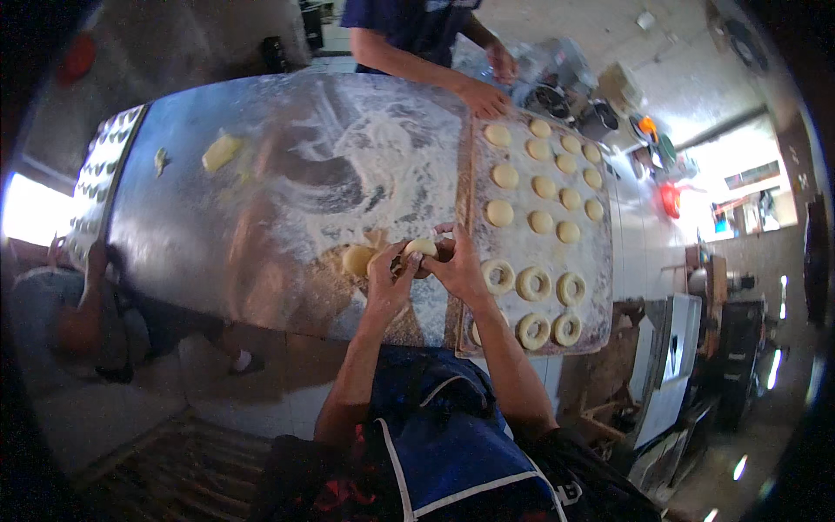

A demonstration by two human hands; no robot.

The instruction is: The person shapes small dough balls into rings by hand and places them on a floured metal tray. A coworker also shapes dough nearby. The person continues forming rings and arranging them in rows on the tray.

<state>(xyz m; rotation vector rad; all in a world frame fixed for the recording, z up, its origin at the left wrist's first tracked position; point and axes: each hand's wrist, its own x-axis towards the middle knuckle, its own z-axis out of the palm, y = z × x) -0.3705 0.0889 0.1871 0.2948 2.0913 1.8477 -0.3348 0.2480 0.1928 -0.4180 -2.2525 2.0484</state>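
Between my two hands, above the table's near edge, is a pale piece of dough. My left hand pinches it from the left with bent fingers. From the right, my right hand curls its fingers round the other side, partly hiding it. Just left of my left hand, a round dough ball rests on the floured metal table. To the right lies a floured tray bearing several dough rings in its near part and several dough rounds in its far part.
Loose flour covers the table's middle. A yellowish dough scrap lies far left, and another filled tray stands at the left end. Across the table, a co-worker's hand touches the tray's far corner. Another person is at the left.
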